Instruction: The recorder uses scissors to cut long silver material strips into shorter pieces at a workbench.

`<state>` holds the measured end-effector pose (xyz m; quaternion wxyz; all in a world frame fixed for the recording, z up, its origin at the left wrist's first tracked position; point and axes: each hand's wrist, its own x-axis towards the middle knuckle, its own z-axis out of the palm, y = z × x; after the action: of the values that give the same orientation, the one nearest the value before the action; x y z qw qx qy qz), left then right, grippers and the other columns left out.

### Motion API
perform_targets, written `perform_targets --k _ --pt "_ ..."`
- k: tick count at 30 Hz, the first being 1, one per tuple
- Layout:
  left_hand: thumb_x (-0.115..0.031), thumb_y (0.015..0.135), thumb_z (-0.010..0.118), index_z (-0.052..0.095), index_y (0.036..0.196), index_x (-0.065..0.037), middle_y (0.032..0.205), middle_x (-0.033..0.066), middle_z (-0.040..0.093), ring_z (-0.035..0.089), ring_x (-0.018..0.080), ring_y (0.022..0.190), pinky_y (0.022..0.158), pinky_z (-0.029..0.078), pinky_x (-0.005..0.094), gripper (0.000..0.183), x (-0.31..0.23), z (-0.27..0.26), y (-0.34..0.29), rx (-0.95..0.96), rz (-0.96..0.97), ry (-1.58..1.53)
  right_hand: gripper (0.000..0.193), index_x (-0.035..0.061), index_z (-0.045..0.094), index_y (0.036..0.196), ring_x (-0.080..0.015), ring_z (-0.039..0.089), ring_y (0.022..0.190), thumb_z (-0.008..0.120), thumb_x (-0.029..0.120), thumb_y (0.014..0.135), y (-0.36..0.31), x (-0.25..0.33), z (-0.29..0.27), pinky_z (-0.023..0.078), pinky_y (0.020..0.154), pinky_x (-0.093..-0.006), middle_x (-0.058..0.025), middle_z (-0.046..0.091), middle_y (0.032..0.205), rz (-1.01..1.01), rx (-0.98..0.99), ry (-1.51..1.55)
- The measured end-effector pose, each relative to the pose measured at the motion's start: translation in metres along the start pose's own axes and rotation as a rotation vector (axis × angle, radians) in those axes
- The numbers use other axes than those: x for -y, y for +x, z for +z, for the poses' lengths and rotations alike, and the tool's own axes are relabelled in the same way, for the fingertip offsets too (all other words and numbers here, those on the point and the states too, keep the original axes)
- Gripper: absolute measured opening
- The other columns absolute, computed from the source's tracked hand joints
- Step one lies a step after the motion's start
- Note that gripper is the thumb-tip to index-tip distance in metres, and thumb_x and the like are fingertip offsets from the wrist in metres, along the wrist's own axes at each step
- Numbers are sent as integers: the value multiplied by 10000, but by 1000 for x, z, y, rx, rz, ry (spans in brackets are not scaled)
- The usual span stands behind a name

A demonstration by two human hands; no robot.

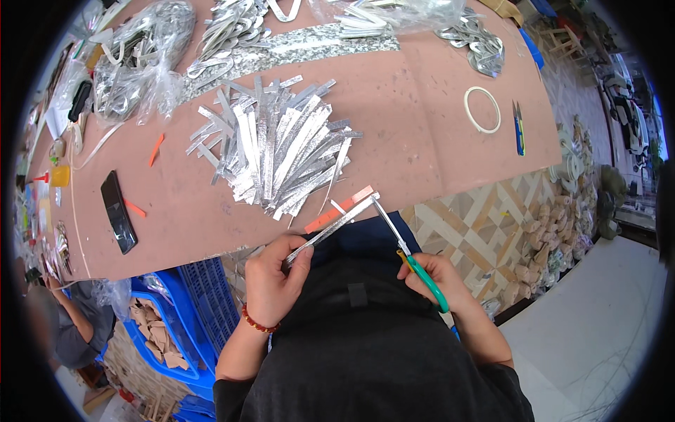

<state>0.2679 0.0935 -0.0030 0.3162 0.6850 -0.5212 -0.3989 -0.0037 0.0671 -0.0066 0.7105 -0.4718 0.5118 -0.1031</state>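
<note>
My left hand (280, 278) pinches one end of a narrow silver strip (337, 226), which slants up and away to the right. In my right hand (434, 278) is a pair of scissors (427, 281) with green handles; the blades point up to the strip's far end and meet it there. Whether the blades are parted is too small to tell. Just beyond the strip, an orange-red strip (341, 209) lies at the table's near edge. A fanned heap of silver strips (281, 144) rests on the table ahead of my left hand.
The brown-topped table (394, 133) also bears a black phone (118, 212), a cream ring (482, 110), blue-handled snips (519, 130) and bundles of looped strips (232, 32). A blue crate (172, 327) with brown pieces stands below left. Another person (74, 320) is at far left.
</note>
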Motion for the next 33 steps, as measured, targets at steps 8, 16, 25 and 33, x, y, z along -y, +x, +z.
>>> perform_targets --k 8,16,25,33 --pt "-37 794 629 604 844 -13 743 80 634 604 128 550 517 463 229 61 0 8 -2 -127 37 -20 174 14 604 813 -32 454 623 665 176 799 -1 3 0 372 558 -203 36 528 664 40 -42 -46" --pt "-43 764 646 599 821 -35 696 78 619 597 183 521 483 452 264 74 15 15 0 -182 141 31 147 13 609 833 -31 458 646 648 151 804 -1 5 1 371 581 -197 37 541 707 45 -48 11" --pt "-77 900 535 562 918 -15 704 -51 512 404 5 589 536 322 156 70 0 -4 0 -77 -52 -1017 465 25 541 997 -109 470 644 760 300 693 4 37 -2 378 590 -246 -12 476 717 -291 115 -124" --pt "-82 913 531 549 954 -19 750 -54 528 417 -15 631 554 314 137 77 -9 -11 21 -245 46 -977 509 19 471 916 -268 507 716 774 349 675 52 76 43 420 646 -330 -108 496 793 -299 224 -502"
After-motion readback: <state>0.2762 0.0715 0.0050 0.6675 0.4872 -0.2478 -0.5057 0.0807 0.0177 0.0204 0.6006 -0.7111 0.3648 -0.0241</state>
